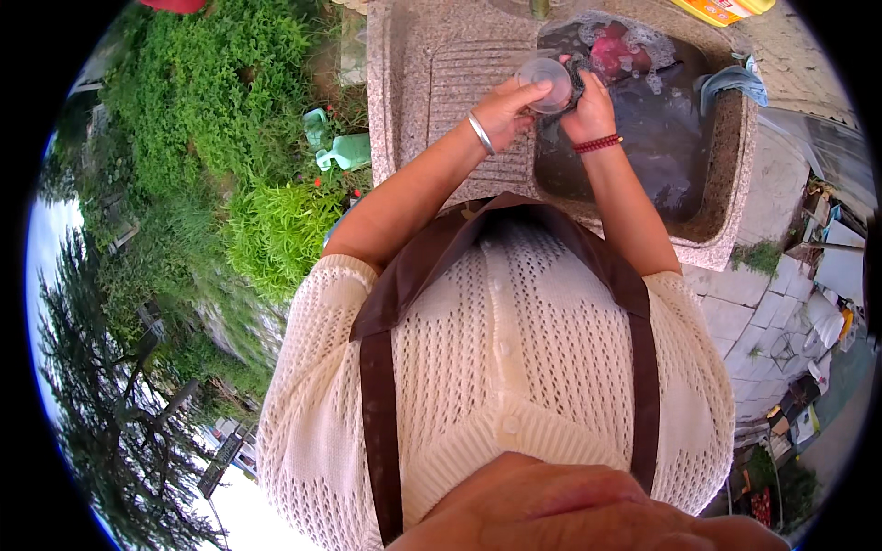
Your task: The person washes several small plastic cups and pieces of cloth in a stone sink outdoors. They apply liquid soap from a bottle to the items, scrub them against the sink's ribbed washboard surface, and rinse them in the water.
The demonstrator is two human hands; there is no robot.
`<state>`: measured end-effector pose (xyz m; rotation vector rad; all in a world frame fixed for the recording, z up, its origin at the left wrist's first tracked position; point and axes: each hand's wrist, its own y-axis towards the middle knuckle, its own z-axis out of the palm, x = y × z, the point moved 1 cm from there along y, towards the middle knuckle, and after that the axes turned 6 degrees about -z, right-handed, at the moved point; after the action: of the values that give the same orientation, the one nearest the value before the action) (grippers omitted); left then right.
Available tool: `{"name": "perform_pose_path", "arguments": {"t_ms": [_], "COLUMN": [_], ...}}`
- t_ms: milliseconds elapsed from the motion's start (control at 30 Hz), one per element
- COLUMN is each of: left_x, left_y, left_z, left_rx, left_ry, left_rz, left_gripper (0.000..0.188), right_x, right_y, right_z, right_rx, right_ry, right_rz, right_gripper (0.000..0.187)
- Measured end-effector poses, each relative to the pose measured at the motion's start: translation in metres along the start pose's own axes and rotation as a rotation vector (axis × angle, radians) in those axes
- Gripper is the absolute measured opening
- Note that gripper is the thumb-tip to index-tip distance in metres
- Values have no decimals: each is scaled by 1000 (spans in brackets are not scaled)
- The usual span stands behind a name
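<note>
At the left edge of a stone sink's basin (pixel 726 197), my left hand (pixel 503 112) is closed on a clear round plastic cup (pixel 540 81), its thumb lying over the cup. Close beside it, my right hand (pixel 591 112) is closed around a dark, crumpled cloth (pixel 576 77) that touches the cup. The cloth's exact kind cannot be made out. Murky grey water (pixel 657 151) with suds fills the basin. Beyond my right hand a pink cloth (pixel 611 50) lies among the suds.
A ridged washboard (pixel 473 69) forms the sink's left part. Over the right rim hangs a light blue cloth (pixel 735 84). A yellow package (pixel 726 9) stands at the far right. Green plastic bottles (pixel 347 151) lie beside plants (pixel 276 230) on the left.
</note>
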<state>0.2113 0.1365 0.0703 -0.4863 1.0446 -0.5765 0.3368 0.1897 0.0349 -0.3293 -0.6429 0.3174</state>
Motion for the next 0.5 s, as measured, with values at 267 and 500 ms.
{"name": "perform_pose_path", "arguments": {"t_ms": [267,500], "left_x": [-2,4], "left_y": [9,20], "left_z": [-18,-36], "left_rx": [36,180], "left_ry": [-26,-246], "left_rz": [278,57], "left_gripper": [34,24], "right_x": [16,-21], "right_y": [30,15], "right_z": [-132,-201], "right_rx": [-220,-262], "right_ry": [-1220,-1953], "right_rz": [-128,202], "right_gripper": [37,57]}}
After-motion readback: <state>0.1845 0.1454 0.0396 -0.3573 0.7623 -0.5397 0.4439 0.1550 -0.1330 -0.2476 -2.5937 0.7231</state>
